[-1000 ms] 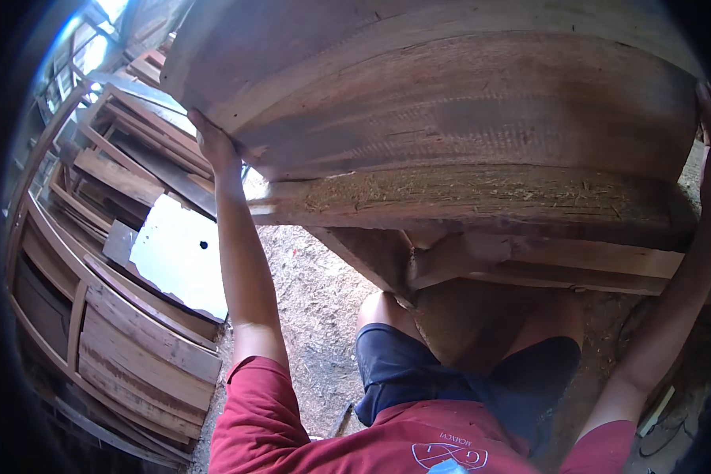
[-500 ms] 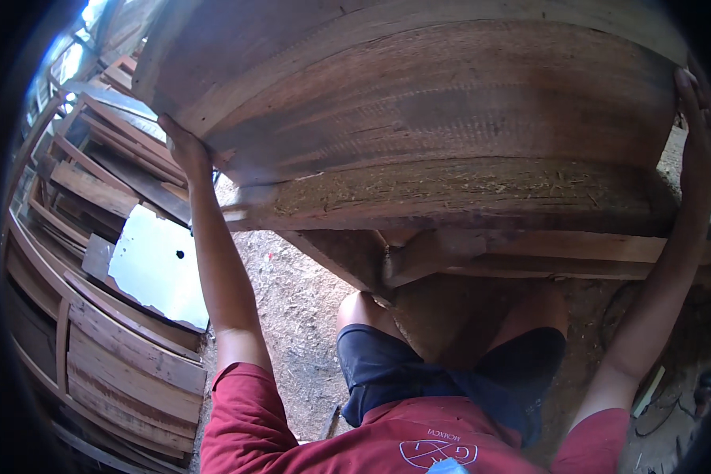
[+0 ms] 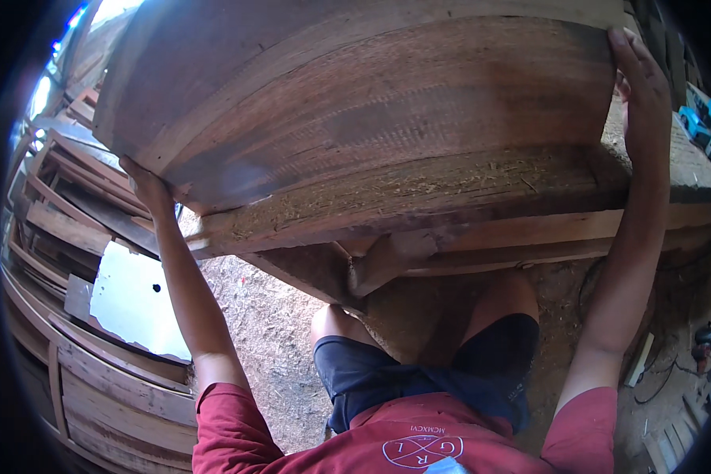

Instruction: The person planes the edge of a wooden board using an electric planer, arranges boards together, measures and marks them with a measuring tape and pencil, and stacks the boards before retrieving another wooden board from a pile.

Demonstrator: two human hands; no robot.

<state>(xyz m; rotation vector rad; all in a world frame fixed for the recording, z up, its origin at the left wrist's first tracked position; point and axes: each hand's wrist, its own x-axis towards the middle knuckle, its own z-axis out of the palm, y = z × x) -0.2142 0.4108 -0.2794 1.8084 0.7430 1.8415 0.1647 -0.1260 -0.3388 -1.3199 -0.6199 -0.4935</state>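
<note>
A broad wooden panel [image 3: 387, 95], made up of brown boards with a rough, streaked surface, stands tilted over the workbench [image 3: 387, 193]. Its lower edge meets the bench top, where wood shavings are scattered. My left hand [image 3: 147, 183] grips the panel's lower left corner, its fingers partly hidden. At the right edge, higher up, my right hand [image 3: 644, 75] is closed around the panel's side with the fingers at its rim. Both arms are stretched wide apart.
Stacked wooden frames and boards [image 3: 79, 189] line the left side, with a white sheet [image 3: 141, 300] leaning there. Blue power tools [image 3: 707, 130] lie on the bench's right end. A dark corded tool [image 3: 703, 347] is at the lower right. Sawdust covers the floor [image 3: 268, 355].
In the picture, the panel, the bench and both hands have shifted left. The right end of the bench and the blue tools have come into view.
</note>
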